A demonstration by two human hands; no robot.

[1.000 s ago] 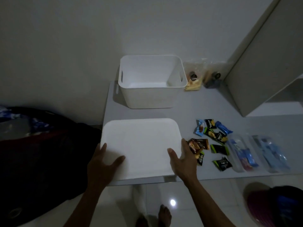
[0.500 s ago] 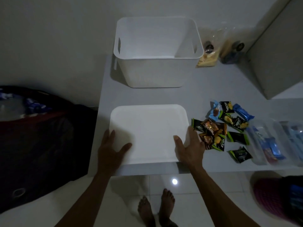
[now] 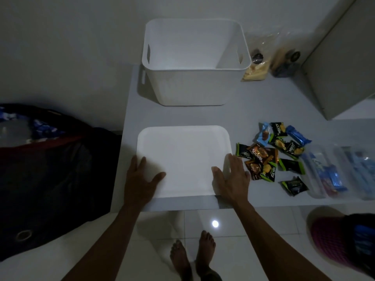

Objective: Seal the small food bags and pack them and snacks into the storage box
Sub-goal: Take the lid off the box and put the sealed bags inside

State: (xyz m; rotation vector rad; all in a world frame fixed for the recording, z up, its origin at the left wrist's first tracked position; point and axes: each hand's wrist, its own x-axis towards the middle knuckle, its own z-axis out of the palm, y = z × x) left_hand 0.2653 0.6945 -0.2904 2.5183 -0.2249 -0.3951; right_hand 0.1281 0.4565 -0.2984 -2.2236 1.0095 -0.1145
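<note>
The white storage box [image 3: 194,86] stands open and empty at the back of the grey table. Its flat white lid [image 3: 182,151] lies in front of it near the table's front edge. My left hand [image 3: 142,179] rests flat on the lid's front left corner, fingers spread. My right hand [image 3: 233,179] lies flat on the lid's front right edge. A heap of small snack packets [image 3: 272,155] sits just right of the lid. Clear food bags [image 3: 332,175] with blue contents lie further right.
Two clear bags with yellowish food [image 3: 257,65] and dark items [image 3: 288,61] lean at the back right beside the box. A white cabinet panel [image 3: 345,57] rises on the right. A dark bag [image 3: 50,169] lies on the floor to the left, a pink basket [image 3: 334,240] at the lower right.
The view has tilted down and drawn closer to the table. Both hands stay on the lid's front corners, and the lid has shifted slightly away from the table edge.
</note>
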